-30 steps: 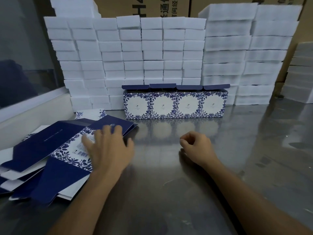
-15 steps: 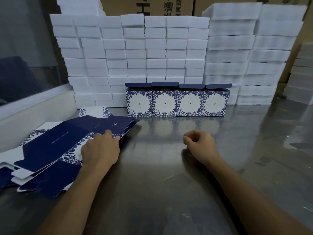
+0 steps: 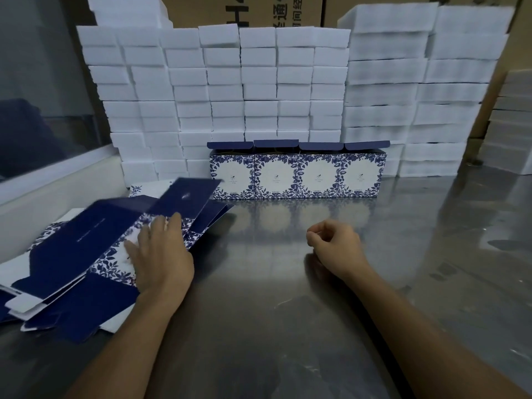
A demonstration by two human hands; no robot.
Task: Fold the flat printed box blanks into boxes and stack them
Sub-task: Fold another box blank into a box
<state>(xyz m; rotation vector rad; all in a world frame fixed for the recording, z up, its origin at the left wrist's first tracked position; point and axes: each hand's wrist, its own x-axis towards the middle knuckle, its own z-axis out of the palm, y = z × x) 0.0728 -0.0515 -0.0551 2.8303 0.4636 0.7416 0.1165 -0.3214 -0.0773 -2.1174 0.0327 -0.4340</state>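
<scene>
Left hand (image 3: 161,254) flat on blank pile (image 3: 72,254); right hand (image 3: 335,246) loosely curled, empty.

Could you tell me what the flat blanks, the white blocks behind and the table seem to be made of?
Flat blanks: thin printed cardboard, white cut edges. White blocks: probably foam, matte with soft fuzzy edges. Table: likely stainless steel, mirroring the folded boxes.
</scene>
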